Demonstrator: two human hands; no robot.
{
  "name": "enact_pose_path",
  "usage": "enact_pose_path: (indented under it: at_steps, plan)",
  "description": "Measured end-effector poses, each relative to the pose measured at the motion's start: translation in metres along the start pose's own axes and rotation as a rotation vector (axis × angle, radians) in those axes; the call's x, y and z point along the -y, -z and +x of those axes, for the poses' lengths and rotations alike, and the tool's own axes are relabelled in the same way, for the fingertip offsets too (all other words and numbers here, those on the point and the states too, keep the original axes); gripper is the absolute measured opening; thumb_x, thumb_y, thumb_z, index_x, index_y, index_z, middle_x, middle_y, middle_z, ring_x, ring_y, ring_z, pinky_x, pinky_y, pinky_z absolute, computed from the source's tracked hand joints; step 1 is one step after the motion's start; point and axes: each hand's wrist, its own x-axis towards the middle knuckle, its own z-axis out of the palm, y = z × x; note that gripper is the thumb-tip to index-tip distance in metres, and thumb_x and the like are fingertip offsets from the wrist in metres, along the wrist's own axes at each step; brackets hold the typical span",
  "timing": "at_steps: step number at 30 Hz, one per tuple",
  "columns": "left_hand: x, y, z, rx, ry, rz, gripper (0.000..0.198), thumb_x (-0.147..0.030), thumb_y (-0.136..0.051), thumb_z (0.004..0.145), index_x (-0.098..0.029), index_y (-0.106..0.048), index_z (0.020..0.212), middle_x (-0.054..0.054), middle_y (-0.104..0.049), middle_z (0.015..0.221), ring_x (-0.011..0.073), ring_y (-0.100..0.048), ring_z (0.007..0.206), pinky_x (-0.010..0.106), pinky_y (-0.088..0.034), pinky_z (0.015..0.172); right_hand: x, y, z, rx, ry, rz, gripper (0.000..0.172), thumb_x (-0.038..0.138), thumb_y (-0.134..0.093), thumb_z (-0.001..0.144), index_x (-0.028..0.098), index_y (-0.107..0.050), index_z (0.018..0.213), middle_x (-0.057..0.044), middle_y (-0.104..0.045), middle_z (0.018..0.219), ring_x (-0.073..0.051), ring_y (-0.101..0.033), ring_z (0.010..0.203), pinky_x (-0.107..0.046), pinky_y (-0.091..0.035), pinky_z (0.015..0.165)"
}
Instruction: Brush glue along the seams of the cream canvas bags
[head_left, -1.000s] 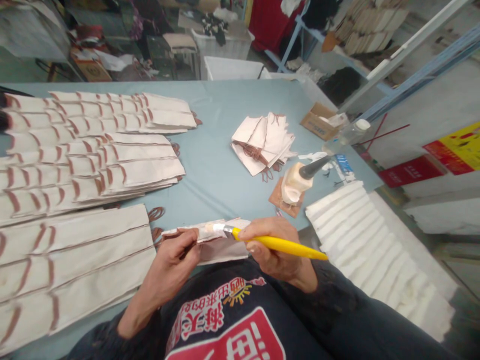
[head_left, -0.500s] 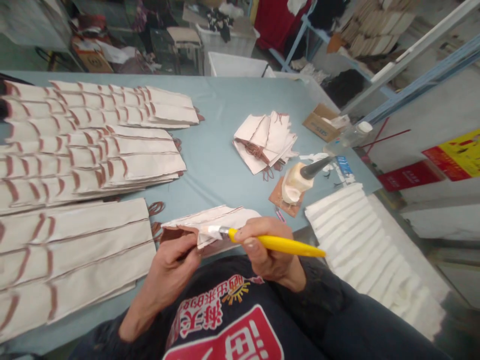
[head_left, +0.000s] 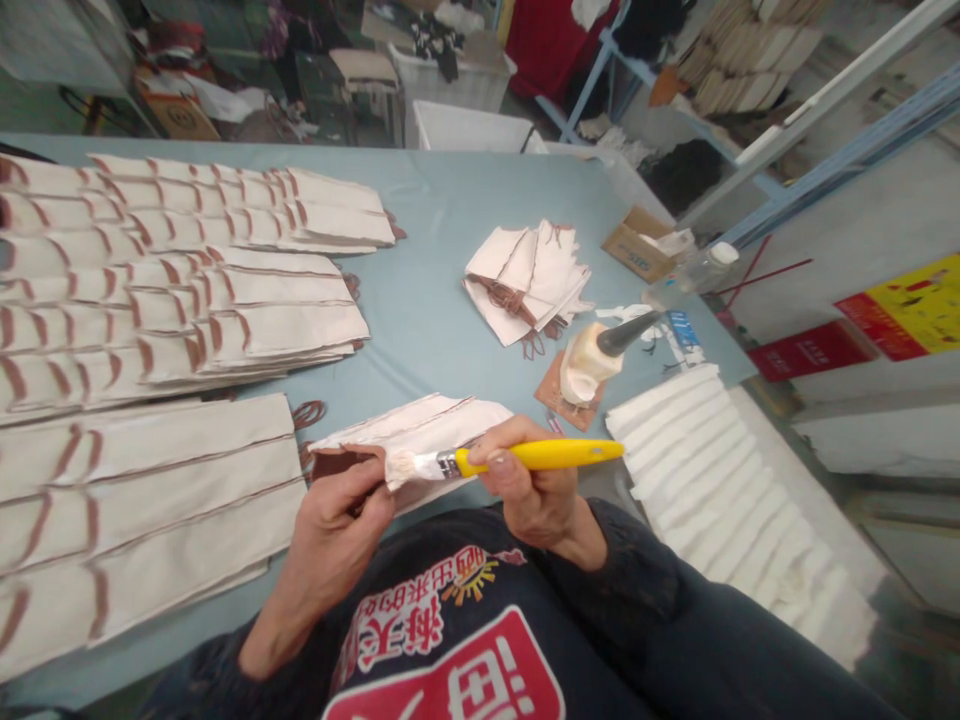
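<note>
Between the thumb and fingers of my right hand [head_left: 536, 485] is a paintbrush [head_left: 559, 455] with a yellow handle. Its white-coated bristles rest against the near edge of a cream fabric piece [head_left: 427, 425] with brown lining. My left hand [head_left: 341, 515] pinches that piece by its brown-lined opening, close to the bristles; the fingertips are partly hidden in the fold. To the right stands a cream glue pot [head_left: 581, 370] with a dark cone-shaped nozzle, on a brown square pad [head_left: 551, 385].
Overlapping rows of cream, brown-edged fabric pieces [head_left: 195, 460] cover the left of the blue-green table [head_left: 420, 190]. A small pile of similar pieces [head_left: 525, 280] lies mid-table. Farther right are a cardboard box [head_left: 637, 245], a clear bottle [head_left: 694, 275] and a stack of white strips [head_left: 720, 500].
The brush has swung more level, and its bristles have shifted left along the fabric edge. My right hand has moved slightly with it. My left hand keeps its hold on the fabric.
</note>
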Motion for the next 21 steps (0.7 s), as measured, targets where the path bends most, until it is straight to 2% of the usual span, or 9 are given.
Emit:
enact_pose_path:
  at_steps: [5, 9, 12, 16, 18, 21]
  plan:
    - [0.004, 0.0, -0.002, -0.033, 0.053, -0.045, 0.027, -0.023, -0.06, 0.084, -0.02, -0.086, 0.08, 0.0, -0.078, 0.068, 0.0172, -0.068, 0.06, 0.022, -0.05, 0.056, -0.011, 0.015, 0.003, 0.05, -0.196, 0.158, 0.032, 0.046, -0.059, 0.105, 0.021, -0.068, 0.089, 0.003, -0.058, 0.064, -0.013, -0.059, 0.059, -0.024, -0.045, 0.049]
    - [0.005, 0.0, -0.001, 0.013, 0.042, -0.052, 0.026, -0.024, -0.06, 0.086, -0.02, -0.086, 0.086, 0.002, -0.084, 0.08, 0.0205, -0.076, 0.072, 0.024, -0.057, 0.066, -0.007, 0.021, 0.016, 0.02, -0.28, 0.274, 0.034, 0.049, -0.062, 0.104, 0.022, -0.069, 0.086, 0.003, -0.053, 0.062, -0.011, -0.048, 0.051, -0.025, -0.038, 0.044]
    - [0.001, -0.003, 0.002, 0.049, 0.019, -0.062, 0.027, -0.022, -0.059, 0.087, -0.02, -0.086, 0.088, 0.003, -0.084, 0.085, 0.0213, -0.076, 0.078, 0.026, -0.059, 0.072, -0.003, 0.011, 0.033, 0.073, -0.334, 0.357, 0.04, 0.054, -0.061, 0.103, 0.021, -0.068, 0.082, 0.003, -0.053, 0.066, -0.009, -0.046, 0.052, -0.024, -0.036, 0.044]
    - [-0.004, -0.005, 0.005, 0.12, 0.039, -0.089, 0.027, -0.022, -0.058, 0.086, -0.018, -0.085, 0.086, 0.002, -0.078, 0.073, 0.0189, -0.068, 0.065, 0.025, -0.055, 0.062, -0.005, -0.01, 0.051, 0.164, -0.329, 0.411, 0.044, 0.058, -0.06, 0.102, 0.019, -0.068, 0.082, 0.004, -0.047, 0.065, -0.009, -0.041, 0.052, -0.024, -0.031, 0.042]
    - [-0.005, -0.003, 0.006, 0.107, 0.086, -0.093, 0.026, -0.026, -0.06, 0.086, -0.018, -0.085, 0.085, 0.001, -0.075, 0.069, 0.0185, -0.064, 0.062, 0.026, -0.053, 0.059, -0.009, -0.015, 0.056, 0.139, -0.319, 0.411, 0.044, 0.059, -0.061, 0.101, 0.02, -0.067, 0.082, 0.006, -0.041, 0.06, -0.008, -0.036, 0.049, -0.024, -0.029, 0.04]
    - [-0.003, 0.002, 0.005, 0.057, 0.181, -0.132, 0.025, -0.033, -0.067, 0.085, -0.018, -0.086, 0.09, 0.004, -0.08, 0.078, 0.0227, -0.069, 0.074, 0.028, -0.056, 0.067, -0.013, -0.011, 0.059, 0.008, -0.319, 0.417, 0.045, 0.062, -0.062, 0.1, 0.022, -0.063, 0.082, 0.009, -0.036, 0.054, -0.008, -0.032, 0.045, -0.025, -0.028, 0.038]
